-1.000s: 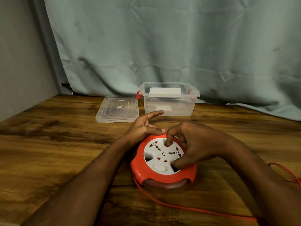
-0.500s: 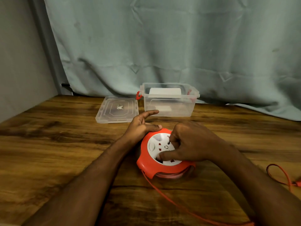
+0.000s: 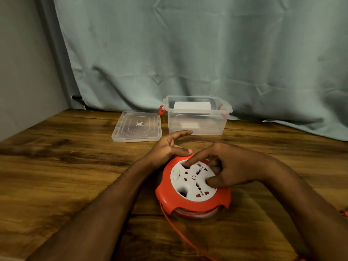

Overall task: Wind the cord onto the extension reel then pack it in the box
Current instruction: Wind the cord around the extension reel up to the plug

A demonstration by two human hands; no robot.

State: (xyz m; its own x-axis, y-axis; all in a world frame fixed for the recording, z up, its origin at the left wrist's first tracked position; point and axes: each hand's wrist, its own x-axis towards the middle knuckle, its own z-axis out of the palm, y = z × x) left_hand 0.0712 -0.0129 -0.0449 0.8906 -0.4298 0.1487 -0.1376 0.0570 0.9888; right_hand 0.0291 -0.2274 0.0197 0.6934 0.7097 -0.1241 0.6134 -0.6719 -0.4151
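1. Head view: the extension reel [image 3: 193,187] lies flat on the wooden bench [image 3: 56,176], near the front and a little right of centre. It has a red housing and a round white socket face turned upward.
2. The left hand [image 3: 167,147] rests against the reel's far-left rim, thumb on the red edge and the other fingers spread loosely; it steadies the reel without closing round it.
3. The right hand [image 3: 229,166] sits over the right side of the white face. Its index finger presses into a recess near the far-left part of the face, its thumb presses the near-right part, and the remaining fingers are curled.
4. The orange cord [image 3: 180,234] leaves the reel at its near-left edge and trails toward the lower right, across the bench. Wound turns show through the gap at the reel's near side.
5. The clear plastic box [image 3: 197,117], open-topped with red latches, stands behind the reel by the curtain [image 3: 188,49]. A white object is visible inside it.
6. The box's clear lid [image 3: 136,127] lies flat on the bench just beside the box, to its left.
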